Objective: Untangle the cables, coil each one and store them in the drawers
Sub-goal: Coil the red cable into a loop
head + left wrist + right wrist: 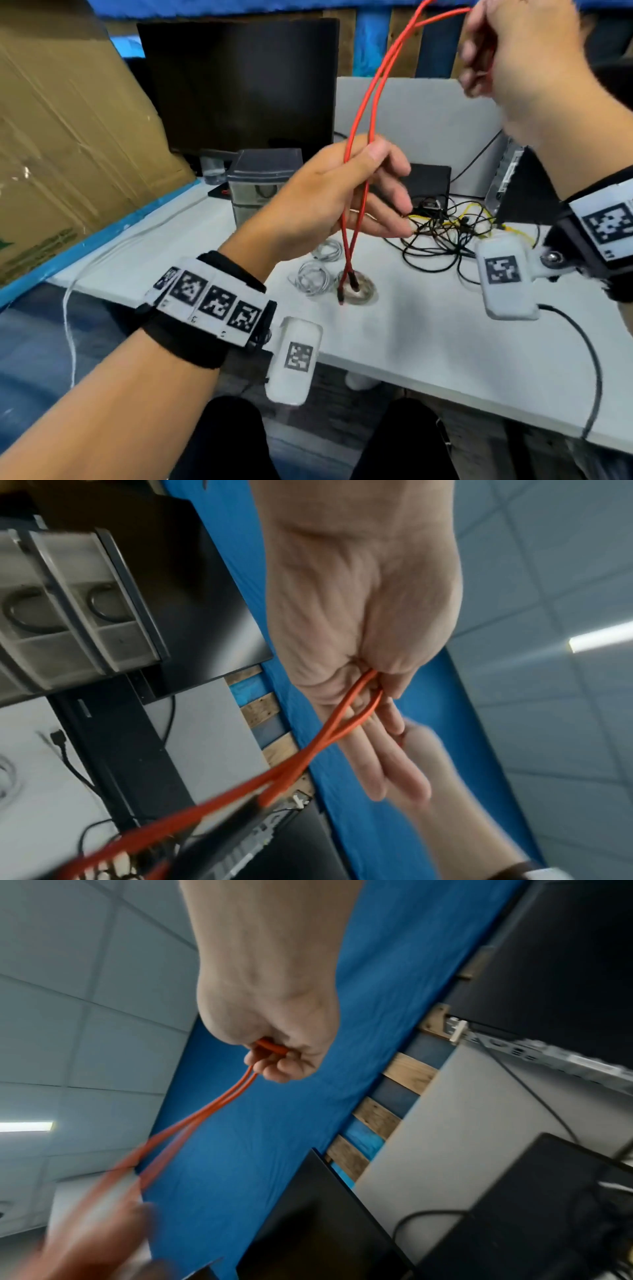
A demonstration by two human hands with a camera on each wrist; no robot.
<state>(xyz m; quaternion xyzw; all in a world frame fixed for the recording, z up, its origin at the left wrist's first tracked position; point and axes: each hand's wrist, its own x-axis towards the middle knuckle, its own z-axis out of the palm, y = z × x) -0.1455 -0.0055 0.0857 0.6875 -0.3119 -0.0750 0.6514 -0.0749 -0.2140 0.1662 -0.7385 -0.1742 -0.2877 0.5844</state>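
A red cable [371, 102] is folded double and stretched in the air. My right hand [510, 58] grips its fold [270, 1046] high at the upper right. My left hand [342, 195] pinches both strands [356, 710] between thumb and fingers lower down, its other fingers straight. The two plug ends [347, 287] dangle just above the white desk [428, 329]. A tangle of black and yellow cables [448, 233] lies on the desk to the right. Two coiled white cables [313, 277] lie near the dangling plugs. A small grey drawer unit [263, 181] [68, 615] stands at the back with its drawers closed.
A dark monitor [239, 85] stands behind the drawer unit. A black box [430, 183] sits behind the tangle. Cardboard [68, 120] leans at the left. A round cable port [363, 293] is set in the desk under the plugs. A white cord [68, 308] hangs off the left edge.
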